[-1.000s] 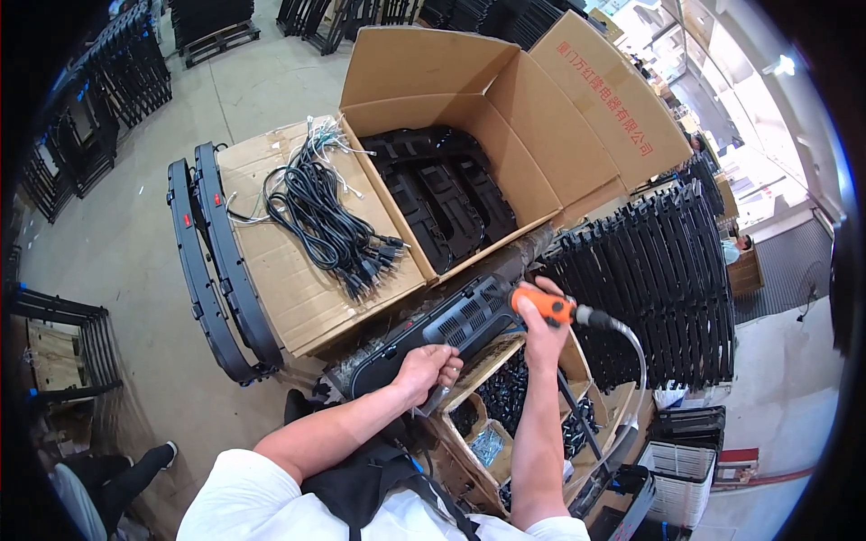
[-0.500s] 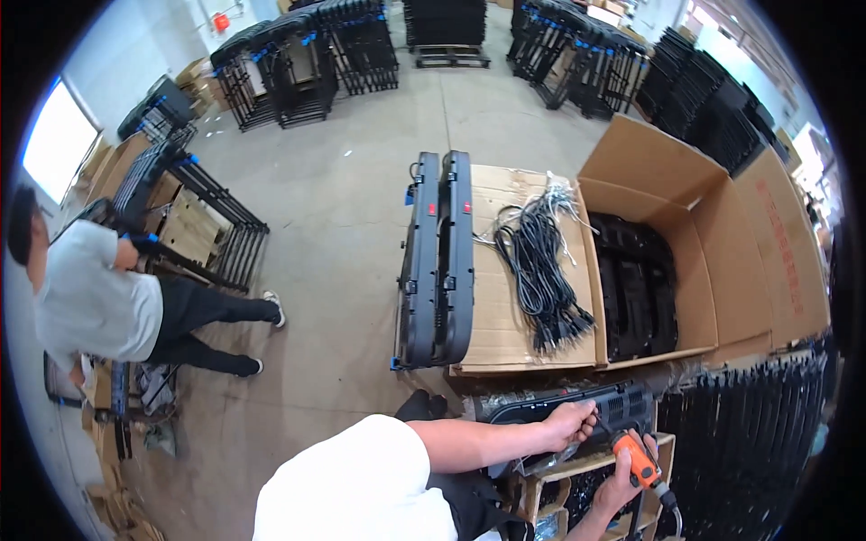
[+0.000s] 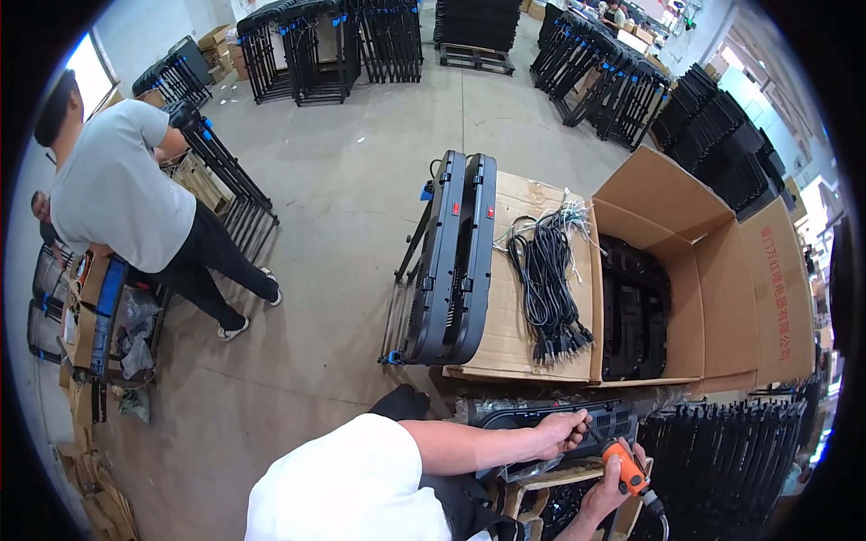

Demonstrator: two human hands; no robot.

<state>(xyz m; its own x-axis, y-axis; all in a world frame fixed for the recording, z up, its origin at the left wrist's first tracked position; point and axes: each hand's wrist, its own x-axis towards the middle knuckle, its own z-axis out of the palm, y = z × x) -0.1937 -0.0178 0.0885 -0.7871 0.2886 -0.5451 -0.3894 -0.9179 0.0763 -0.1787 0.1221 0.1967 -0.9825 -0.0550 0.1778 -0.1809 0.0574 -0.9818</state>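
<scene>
My right hand [image 3: 606, 491] is wrapped round an orange power screwdriver [image 3: 624, 465], with a pale cord or hose at its rear end. The screwdriver's bit points up and left toward my left hand [image 3: 561, 435]. Fingertips of the left hand are pinched together by the bit; whatever they hold is too small to make out. Both hands are over the near edge of a long black plastic housing [image 3: 519, 417] with vent slots, lying on clear plastic wrap. Just below it stands a wooden compartment tray [image 3: 552, 478] with small dark parts inside.
Beyond the housing are a bundle of black cables [image 3: 544, 288] on cardboard, two upright black housings [image 3: 435, 270], and an open carton [image 3: 722, 288] of black parts. Dense black frames [image 3: 735, 460] stand at right. Another person [image 3: 135, 198] works at the left.
My view has shifted, so the scene sits differently. Both hands keep nearly the same pose at the housing, screwdriver still held. The other person has turned and stands more upright.
</scene>
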